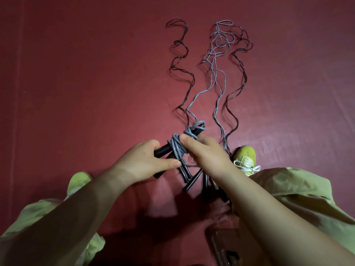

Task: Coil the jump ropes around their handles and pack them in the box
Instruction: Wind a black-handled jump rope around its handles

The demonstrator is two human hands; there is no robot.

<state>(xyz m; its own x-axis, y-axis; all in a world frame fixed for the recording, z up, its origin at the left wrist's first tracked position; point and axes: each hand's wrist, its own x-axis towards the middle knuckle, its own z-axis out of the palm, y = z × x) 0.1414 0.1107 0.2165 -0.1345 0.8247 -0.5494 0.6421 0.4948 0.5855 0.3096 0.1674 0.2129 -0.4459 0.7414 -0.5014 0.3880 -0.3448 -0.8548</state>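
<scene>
At the bottom edge I see a clear, glossy container (221,244), possibly the box, cut off by the frame and partly behind my right forearm. Above it my left hand (146,160) curls round the near end of a pair of black handles (163,148), thumb underneath, fingers over the top. My right hand (203,152) pinches the grey rope coil (177,145) wound around those handles, thumb pressed on the wraps; its fingers are hidden behind the bundle. The handles' long axis runs from lower left to upper right, their far tips pointing away from me. Beneath the hands more black handles (192,181) lie on the red floor (76,93), half covered by my wrist. Yellow shoes (245,156) flank them. Farther off, loose grey rope (213,73) and dark ropes (180,68) trail in wavy lines away from me.
</scene>
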